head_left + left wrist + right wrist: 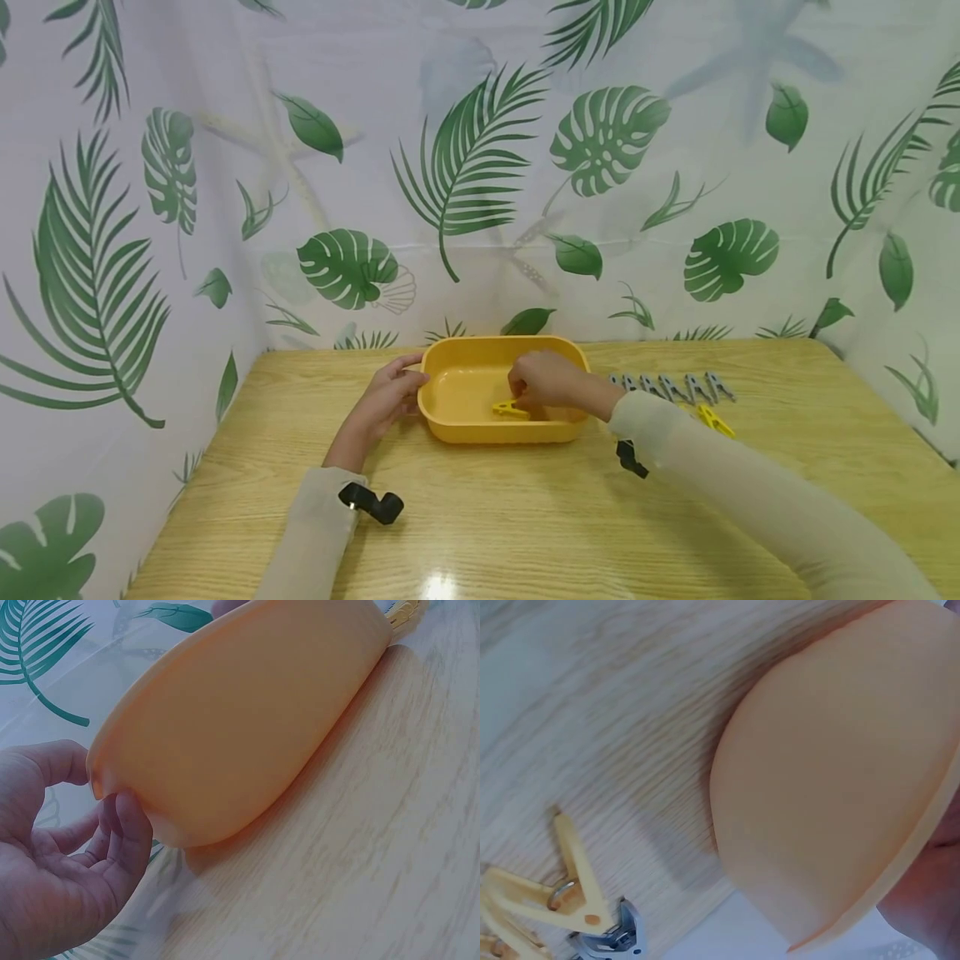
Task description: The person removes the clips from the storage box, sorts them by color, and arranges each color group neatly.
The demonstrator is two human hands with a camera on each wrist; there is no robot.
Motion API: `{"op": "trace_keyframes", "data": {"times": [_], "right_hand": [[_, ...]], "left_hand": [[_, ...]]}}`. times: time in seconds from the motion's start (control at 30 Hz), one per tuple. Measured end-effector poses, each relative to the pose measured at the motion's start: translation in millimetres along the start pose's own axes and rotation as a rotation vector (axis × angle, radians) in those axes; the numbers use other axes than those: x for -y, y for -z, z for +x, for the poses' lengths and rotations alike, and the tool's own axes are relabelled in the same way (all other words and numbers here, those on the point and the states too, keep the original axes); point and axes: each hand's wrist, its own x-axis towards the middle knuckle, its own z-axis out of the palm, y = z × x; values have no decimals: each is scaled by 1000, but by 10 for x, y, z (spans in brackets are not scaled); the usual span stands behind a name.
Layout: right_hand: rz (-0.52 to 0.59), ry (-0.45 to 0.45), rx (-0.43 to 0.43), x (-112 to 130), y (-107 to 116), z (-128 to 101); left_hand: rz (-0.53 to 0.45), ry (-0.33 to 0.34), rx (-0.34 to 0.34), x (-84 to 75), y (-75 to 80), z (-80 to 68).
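Observation:
A yellow plastic basin [465, 432] stands on the wooden table. My left hand [384, 396] grips its left end, with the thumb and fingers at the rim; the left wrist view shows this hand [67, 855] close beside the basin wall [240, 727]. Inside the basin, my right hand [551, 382] reaches down with curled fingers at one end of a yellow clothespin [510, 408]. The fingertips are partly hidden behind the hand. From the right wrist, the basin's outer wall [825, 772] covers most of that hand.
Right of the basin, several grey clothespins [672, 387] stand in a row. Yellow clothespins [716, 421] lie in front of them, seen larger in the right wrist view beside a grey clothespin [622, 934]. A leaf-print curtain [465, 250] hangs behind the table [480, 517].

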Motion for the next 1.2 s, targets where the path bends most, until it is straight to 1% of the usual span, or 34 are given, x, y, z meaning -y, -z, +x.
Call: {"op": "trace_keyframes", "data": {"times": [0.1,0.2,0.3,0.47,0.67,0.77,0.93,1.2], "right_hand": [[1,-17,2,-14,3,-8],[-15,-15,-6,-32,21,-18],[-42,-2,-31,-63,45,-29],[-65,52,-105,-112,116,-88],[-73,101,-184,-166,212,-225],[-92,98,-234,-193,249,-311],[-142,64,-319,-227,293,-474],[-212,47,-463,-281,343,-722]], "left_hand": [[3,-4,-3,7,-3,-6],[-3,-18,-6,9,-3,-15],[-2,-29,-7,8,0,-18],[-5,-16,-10,3,3,-13],[8,-7,-12,-6,-6,-20],[9,-4,-14,-6,-13,-22],[8,-8,-11,-19,-23,-35],[8,-6,-12,-18,-21,-35]]}}
